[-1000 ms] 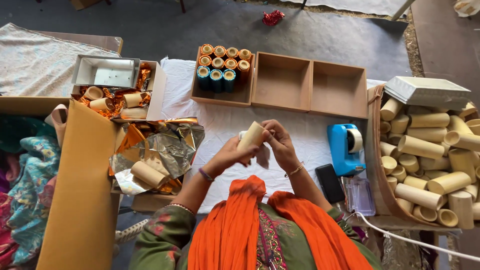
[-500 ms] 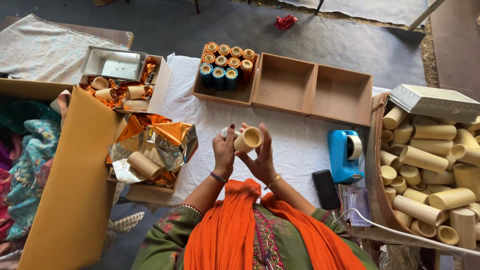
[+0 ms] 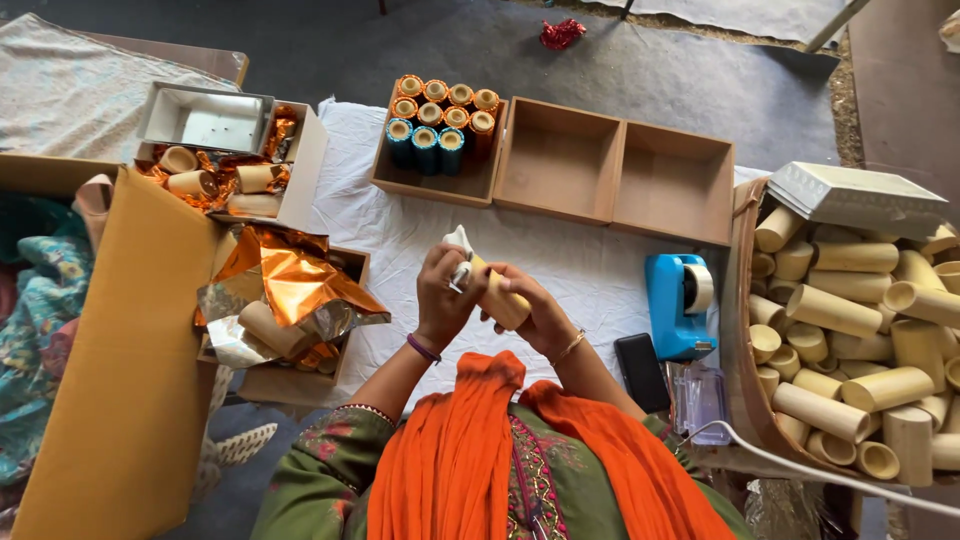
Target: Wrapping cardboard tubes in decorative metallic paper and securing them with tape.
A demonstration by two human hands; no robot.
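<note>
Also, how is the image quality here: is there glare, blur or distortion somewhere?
Head view: soft, even daylight with weak shadows; the orange foil gives bright glare; the hands, left hand and right hand, with the cardboard tube are sharp, barely blurred; the wide lens bends the edges, so the basket of tubes looks curved.

Wrapped tubes in far tray [image 3: 438,125]: ten, seven orange and three blue
Wooden tray compartments [image 3: 558,160]: three
Blue tape dispensers [image 3: 676,303]: one
Black phones [image 3: 642,371]: one
Hands: two, left hand [image 3: 443,295], right hand [image 3: 535,312]
Tubes held [image 3: 497,297]: one
</note>
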